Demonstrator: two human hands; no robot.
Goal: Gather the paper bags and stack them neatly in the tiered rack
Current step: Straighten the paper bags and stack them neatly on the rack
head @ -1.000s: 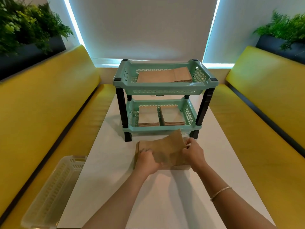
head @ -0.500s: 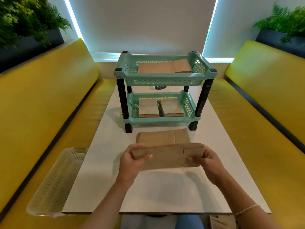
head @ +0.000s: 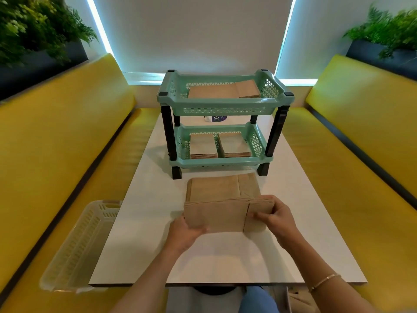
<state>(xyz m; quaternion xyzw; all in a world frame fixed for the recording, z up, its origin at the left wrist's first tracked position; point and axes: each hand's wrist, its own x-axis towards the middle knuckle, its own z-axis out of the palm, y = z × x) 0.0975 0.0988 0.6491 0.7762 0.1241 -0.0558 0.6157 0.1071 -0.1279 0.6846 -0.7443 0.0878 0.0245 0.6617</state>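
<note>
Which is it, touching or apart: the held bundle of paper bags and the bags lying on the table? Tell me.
Cannot tell. In the head view the held bundle of paper bags overlaps the near edge of the bags lying on the table, hiding any gap or contact between them.

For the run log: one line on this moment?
both hands hold bag bundle | loose bags on table | rack tiers partly filled

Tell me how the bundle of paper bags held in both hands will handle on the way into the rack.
The held bundle of bags looks thin and flat, so probably light. Both hands, left hand and right hand, support its ends, suggesting it may sag under a single grip. Loose layered edges show along its top, so bags could slide apart if tilted.
</note>
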